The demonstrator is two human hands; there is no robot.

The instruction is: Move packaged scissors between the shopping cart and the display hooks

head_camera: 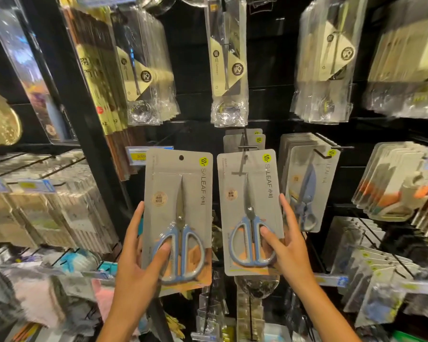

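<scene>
While both hands are raised at the display, each holds one carded pair of scissors; landmark is the centre hook (244, 147).

left hand (143, 255): grips the left scissors pack (178, 218) at its lower left edge, thumb across the blister over the blue handle, other fingers behind the card.
left pack position: left of the centre hook, off any peg, hang hole at the top of the card free; tilted slightly.
right hand (288, 240): pinches the right scissors pack (250, 213) at its lower right edge, thumb on the blue handle loop, fingers up along the card's side.
right pack position: directly at the centre hook, whose prong passes through the top of the card; two more of the same cards hang behind it.
print on both packs: "SALEAF" running vertically, yellow-green round logo at top right, round tan sticker with characters too small to read.
neighbour stack (307, 183): right of the centre hook, grey cards with differently shaped blue-grey shears, "LEAF" partly legible.
price tag (139, 156): left of the centre hook, yellow label, reads about "5.00", blurred.
spoon packs (229, 67): above the centre hook, clear sleeves with cream inserts and round black logo; text unreadable.
chopstick packs (101, 77): up and left of the centre hook, yellow strip with large characters, "42" near the bottom.
shopping cart: cannot tell where it is.
</scene>
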